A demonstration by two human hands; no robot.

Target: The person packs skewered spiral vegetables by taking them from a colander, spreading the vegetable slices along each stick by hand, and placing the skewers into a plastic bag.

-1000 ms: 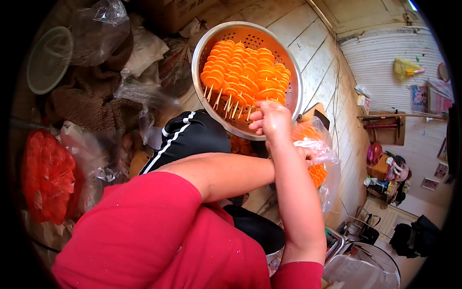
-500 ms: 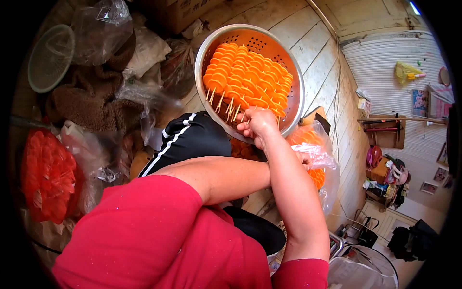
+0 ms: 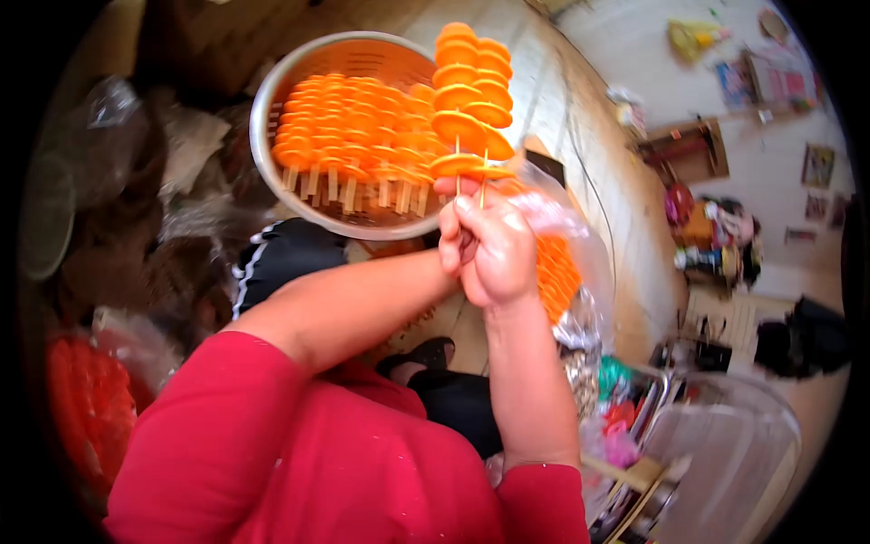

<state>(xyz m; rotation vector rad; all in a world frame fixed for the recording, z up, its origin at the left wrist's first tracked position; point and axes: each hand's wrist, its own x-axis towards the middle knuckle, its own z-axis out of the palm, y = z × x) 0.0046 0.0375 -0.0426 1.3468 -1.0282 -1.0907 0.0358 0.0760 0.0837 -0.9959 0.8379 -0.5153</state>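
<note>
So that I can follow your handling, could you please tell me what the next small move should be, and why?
I would probably ease the two skewers toward the plastic bag, keeping the right hand's grip low on the sticks: they are raised clear, slices uppermost, and the bag close by holds similar orange slices.

Vivid orange on the raised slices point(image 3: 458, 95) — with pale straw for their sticks point(image 3: 458, 150) — and the same orange across the heaped slices point(image 3: 331, 136). Silvery grey around the colander point(image 3: 260, 127), with orange-brown tints and rows of dark marks inside. Plain crimson for the shirt point(image 3: 362, 462), dotted with tiny pale specks. Black with white stripes on the trouser leg point(image 3: 294, 258). Bright red in the bag point(image 3: 91, 399) at left, green point(image 3: 613, 376) and pink plastic point(image 3: 621, 447) at lower right.
</note>
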